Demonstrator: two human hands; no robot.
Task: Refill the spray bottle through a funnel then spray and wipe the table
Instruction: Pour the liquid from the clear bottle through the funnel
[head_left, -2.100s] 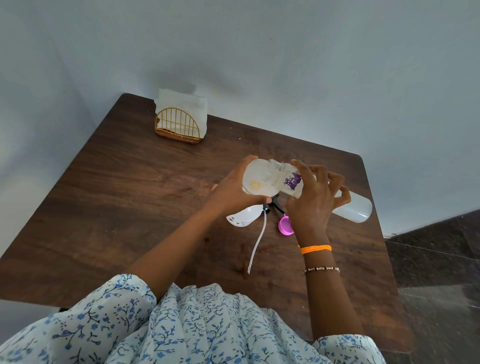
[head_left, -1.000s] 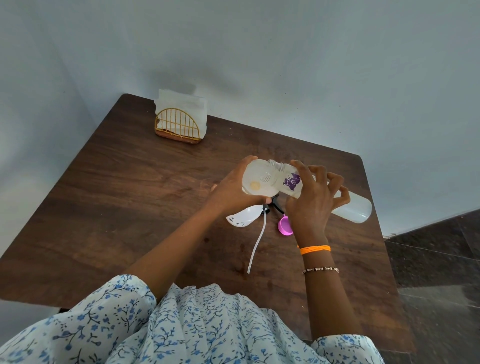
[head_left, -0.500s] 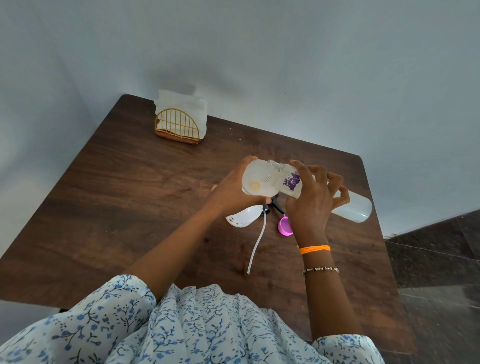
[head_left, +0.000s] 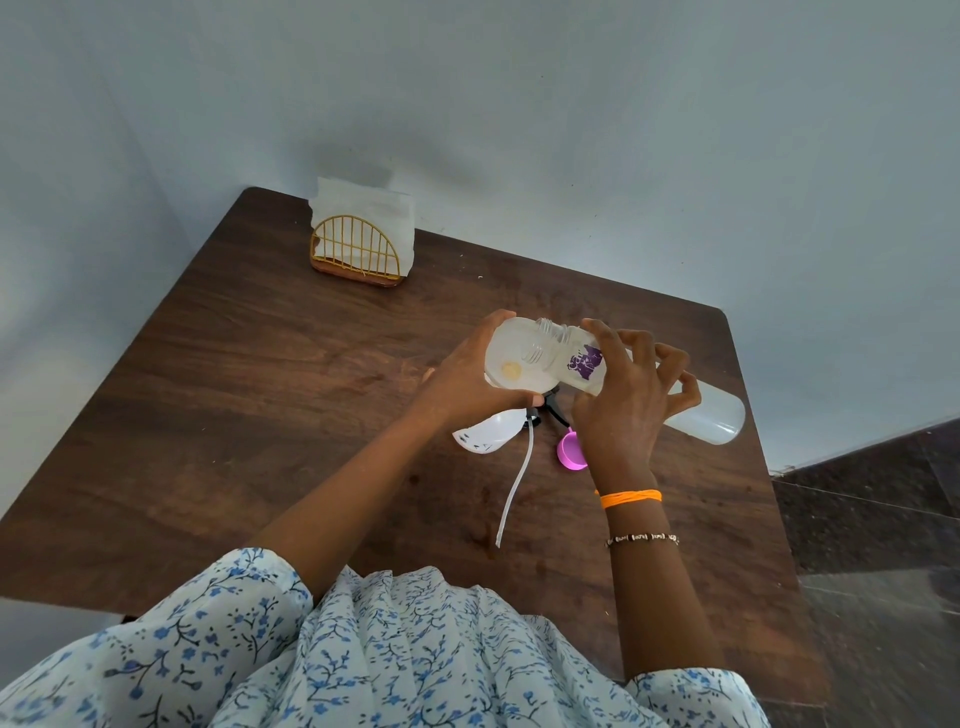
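Note:
My left hand (head_left: 462, 384) grips a translucent white funnel (head_left: 511, 366) above the table's middle; what stands under the funnel is hidden by the hand. My right hand (head_left: 618, 410) holds a long clear refill bottle (head_left: 711, 415) with a purple label. The bottle lies almost level, and its threaded open mouth rests over the funnel's bowl. On the table below lies the spray head (head_left: 488, 434), white with a black trigger, and its white dip tube (head_left: 514, 488) trails toward me. A pink cap (head_left: 569, 452) sits beside my right wrist.
A gold wire napkin holder (head_left: 356, 254) with white napkins stands at the far left corner of the dark wooden table (head_left: 249, 395). Pale walls close in behind and on the left. A dark stone floor shows on the right.

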